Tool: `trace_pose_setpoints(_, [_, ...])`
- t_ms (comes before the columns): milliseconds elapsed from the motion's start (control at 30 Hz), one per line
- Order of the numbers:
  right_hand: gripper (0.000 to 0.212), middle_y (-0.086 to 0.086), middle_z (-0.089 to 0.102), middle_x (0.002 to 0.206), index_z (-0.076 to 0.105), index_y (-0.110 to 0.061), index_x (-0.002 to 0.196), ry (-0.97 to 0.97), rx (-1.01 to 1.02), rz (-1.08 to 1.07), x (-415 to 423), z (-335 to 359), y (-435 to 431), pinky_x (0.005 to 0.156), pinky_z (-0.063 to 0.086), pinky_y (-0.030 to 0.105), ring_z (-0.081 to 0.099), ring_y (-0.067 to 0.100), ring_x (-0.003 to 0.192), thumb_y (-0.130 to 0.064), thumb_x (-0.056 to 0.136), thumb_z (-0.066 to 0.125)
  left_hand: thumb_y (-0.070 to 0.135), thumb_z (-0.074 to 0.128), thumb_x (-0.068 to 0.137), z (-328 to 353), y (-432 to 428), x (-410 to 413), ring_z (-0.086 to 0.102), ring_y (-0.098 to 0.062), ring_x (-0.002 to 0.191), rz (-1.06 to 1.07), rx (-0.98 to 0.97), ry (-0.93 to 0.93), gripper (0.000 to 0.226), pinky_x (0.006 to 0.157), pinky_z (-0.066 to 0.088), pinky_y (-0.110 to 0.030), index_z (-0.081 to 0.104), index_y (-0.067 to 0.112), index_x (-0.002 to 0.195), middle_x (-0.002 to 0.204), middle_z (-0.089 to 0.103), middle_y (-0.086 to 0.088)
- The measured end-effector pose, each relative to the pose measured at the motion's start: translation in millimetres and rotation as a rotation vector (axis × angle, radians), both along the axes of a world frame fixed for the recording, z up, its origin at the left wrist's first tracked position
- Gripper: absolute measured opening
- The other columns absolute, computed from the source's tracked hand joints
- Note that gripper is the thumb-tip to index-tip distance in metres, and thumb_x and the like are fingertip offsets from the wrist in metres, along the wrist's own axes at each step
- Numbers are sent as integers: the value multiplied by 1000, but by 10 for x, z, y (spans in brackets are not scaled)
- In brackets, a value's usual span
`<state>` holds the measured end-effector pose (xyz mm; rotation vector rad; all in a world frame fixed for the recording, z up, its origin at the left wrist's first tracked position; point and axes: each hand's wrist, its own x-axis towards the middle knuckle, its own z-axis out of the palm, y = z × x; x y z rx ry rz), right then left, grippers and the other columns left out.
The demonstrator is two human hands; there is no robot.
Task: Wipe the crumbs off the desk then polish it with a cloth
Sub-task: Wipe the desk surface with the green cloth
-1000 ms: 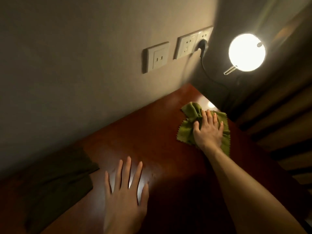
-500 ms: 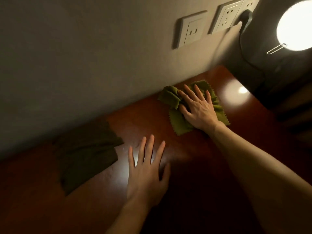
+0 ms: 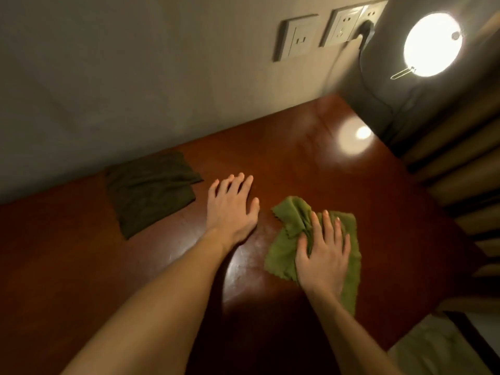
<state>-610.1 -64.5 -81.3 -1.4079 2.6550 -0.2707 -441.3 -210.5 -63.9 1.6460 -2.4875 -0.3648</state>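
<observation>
A green cloth (image 3: 284, 250) with pinked edges lies bunched on the dark red wooden desk (image 3: 311, 163). My right hand (image 3: 323, 253) presses flat on top of the cloth, fingers spread toward the wall. Just left of it, my left hand (image 3: 231, 205) rests palm down on the bare desk, fingers apart, holding nothing. A dark folded cloth (image 3: 150, 189) lies further left, near the wall. No crumbs are visible on the glossy surface.
A lit round lamp (image 3: 431, 44) shines at the upper right, its cord plugged into wall sockets (image 3: 346, 24). The desk's right edge (image 3: 422, 190) runs beside striped curtains (image 3: 465, 163). A pale surface (image 3: 438, 345) shows at the lower right.
My right hand has dragged the green cloth from the back of the desk near the wall toward me. The left hand has stayed flat on the desk. The view has shifted.
</observation>
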Motion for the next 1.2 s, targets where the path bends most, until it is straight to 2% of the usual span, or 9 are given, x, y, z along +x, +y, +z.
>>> trace_pose_setpoints(100, [64,-5,14,173,19,-32,165,-39,65,-208,-61,14,3,130,8,51,4,19,161,-50,106,35,47,31,107,112,-289,13,41,-26,135,-138,-55,-137,56,112,33,-44,32,31,160,153,43,-2])
trace_pose_setpoints(200, [65,-3,8,174,15,-30,166,-29,61,-262,-209,32,-298,130,4,52,1,21,161,-50,106,32,45,31,108,101,-550,-41,41,-27,133,-113,-60,-133,54,111,36,-44,33,29,160,150,41,-4])
trace_pose_setpoints(367, [71,0,18,173,26,-28,164,-9,-27,-198,-805,-6,-1106,129,3,51,9,24,160,-51,97,30,45,30,108,-157,-783,-246,22,-21,154,-38,-64,-34,55,125,18,-44,32,30,161,167,28,1])
trace_pose_setpoints(467, [74,-1,17,173,25,-29,164,23,-29,-117,-1213,-20,-1695,129,3,50,9,22,160,-54,94,26,45,33,108,-217,-782,-273,19,-16,156,-14,-104,32,54,127,16,-42,35,30,160,167,29,3])
trace_pose_setpoints(667, [68,-2,9,174,18,-28,166,69,72,66,-1695,32,-2647,129,2,49,3,22,161,-54,104,27,46,32,108,-202,-809,-258,5,-10,159,-35,-68,35,57,130,3,-38,26,33,163,172,17,6])
trace_pose_setpoints(900, [73,-2,6,175,13,-29,166,47,62,236,-1471,40,-3105,130,0,51,0,24,161,-63,102,18,45,32,107,-188,-792,-270,1,-11,160,-23,-37,62,59,130,6,-42,25,30,164,173,14,4])
trace_pose_setpoints(1000, [73,0,16,173,22,-30,164,53,-9,352,-1169,23,-3163,129,6,52,7,25,161,-63,99,23,44,32,108,-184,-798,-272,1,-10,160,-17,-37,92,59,130,4,-41,26,28,164,173,14,4])
trace_pose_setpoints(1067, [71,-1,20,172,25,-31,163,58,-28,441,-905,12,-3130,129,7,51,10,24,160,-62,100,25,45,34,108,-200,-811,-279,7,-12,159,-9,-58,115,60,130,6,-39,27,23,163,172,19,1])
trace_pose_setpoints(1200, [67,-3,20,172,26,-33,163,37,-34,538,-349,18,-2791,130,6,47,12,22,160,-59,102,30,37,42,107,-225,-778,-250,32,-24,151,57,-154,216,54,126,21,-43,41,13,155,162,37,-9])
